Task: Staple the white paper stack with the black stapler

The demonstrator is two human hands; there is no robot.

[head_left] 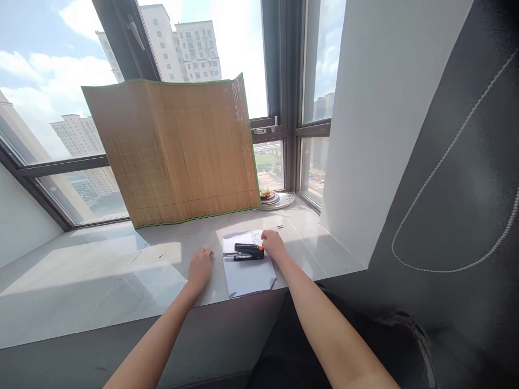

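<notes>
A black stapler point(249, 252) with an orange patch at its right end lies on a few white paper sheets point(247, 281). Its metal magazine sticks out to the left. My right hand point(273, 244), fingers curled closed, is at the sheets' upper right, by the stapler's orange end; what it pinches, if anything, is hidden. Left of the paper, my left hand point(200, 266) rests on the sill with its fingers bent together; a small dark bit shows at the fingertips, too small to name. Two short dark strips point(280, 227) lie beyond my right hand.
The pale tiled windowsill point(101, 281) ends at a front edge near my forearms. A brown bamboo mat point(174, 151) with green edging leans against the window. Stacked plates point(276, 200) stand in the corner. A beaded blind cord point(421, 216) hangs at right.
</notes>
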